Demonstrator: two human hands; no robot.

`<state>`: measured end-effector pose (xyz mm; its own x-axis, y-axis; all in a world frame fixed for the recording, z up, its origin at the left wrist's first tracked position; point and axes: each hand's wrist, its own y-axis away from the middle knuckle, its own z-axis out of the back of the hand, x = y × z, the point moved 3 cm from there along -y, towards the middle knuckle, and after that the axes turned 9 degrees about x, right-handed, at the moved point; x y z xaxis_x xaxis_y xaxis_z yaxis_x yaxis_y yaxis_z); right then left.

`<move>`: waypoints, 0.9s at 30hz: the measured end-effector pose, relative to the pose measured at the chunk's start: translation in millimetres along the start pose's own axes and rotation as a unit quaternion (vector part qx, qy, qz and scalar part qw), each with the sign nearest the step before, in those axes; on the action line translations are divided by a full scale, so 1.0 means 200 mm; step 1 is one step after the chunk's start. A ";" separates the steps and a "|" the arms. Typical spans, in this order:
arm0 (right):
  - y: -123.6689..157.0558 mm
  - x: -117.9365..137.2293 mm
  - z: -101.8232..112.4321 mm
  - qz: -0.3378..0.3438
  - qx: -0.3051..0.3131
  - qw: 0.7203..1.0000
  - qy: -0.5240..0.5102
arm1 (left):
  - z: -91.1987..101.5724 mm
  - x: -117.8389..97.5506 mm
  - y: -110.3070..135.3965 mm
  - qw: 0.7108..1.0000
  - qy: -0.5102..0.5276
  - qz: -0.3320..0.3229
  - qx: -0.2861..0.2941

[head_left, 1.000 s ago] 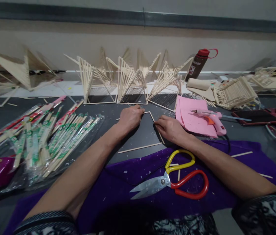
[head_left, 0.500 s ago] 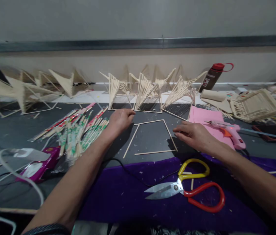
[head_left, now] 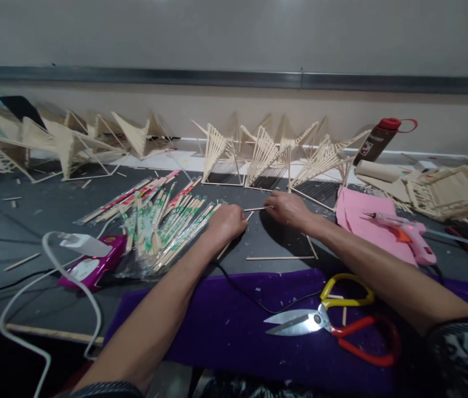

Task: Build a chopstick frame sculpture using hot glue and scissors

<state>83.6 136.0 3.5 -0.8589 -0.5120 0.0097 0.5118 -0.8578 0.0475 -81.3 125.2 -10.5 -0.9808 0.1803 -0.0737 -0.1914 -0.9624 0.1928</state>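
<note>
A flat square frame of thin wooden sticks [head_left: 279,257] lies on the dark grey table [head_left: 51,213]. My left hand [head_left: 228,223] rests closed on the frame's left stick near its far corner. My right hand [head_left: 286,209] is closed, pinching the far stick at the frame's top edge. Both forearms reach forward over a purple cloth [head_left: 225,326].
Packs of wrapped chopsticks [head_left: 163,224] lie left of my hands. Scissors with yellow and red handles [head_left: 333,323] sit on the cloth. A pink glue gun [head_left: 408,237] rests on pink paper [head_left: 356,218]. Stick sculptures [head_left: 267,152] line the back; a magenta device with white cable [head_left: 88,265] sits left.
The camera has turned left. My right hand moved from the frame's right side to its far stick and pinched it. My left hand shifted back along the left stick.
</note>
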 end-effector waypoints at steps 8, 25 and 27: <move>-0.04 0.01 0.02 0.050 -0.077 0.978 -0.186 | 0.07 0.04 0.01 0.991 0.124 -0.040 0.006; 0.31 -0.07 0.12 0.066 -0.012 0.764 -0.641 | 0.13 -0.18 0.21 0.823 0.480 -0.248 0.175; 0.35 -0.07 0.13 0.061 -0.013 0.773 -0.631 | 0.13 -0.18 0.22 0.832 0.458 -0.260 0.175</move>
<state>131.4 84.7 33.6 -0.1273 -0.1492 0.9806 0.5761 -0.8159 -0.0494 -54.4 82.3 25.6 -0.3536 0.1695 -0.9199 -0.7375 -0.6555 0.1628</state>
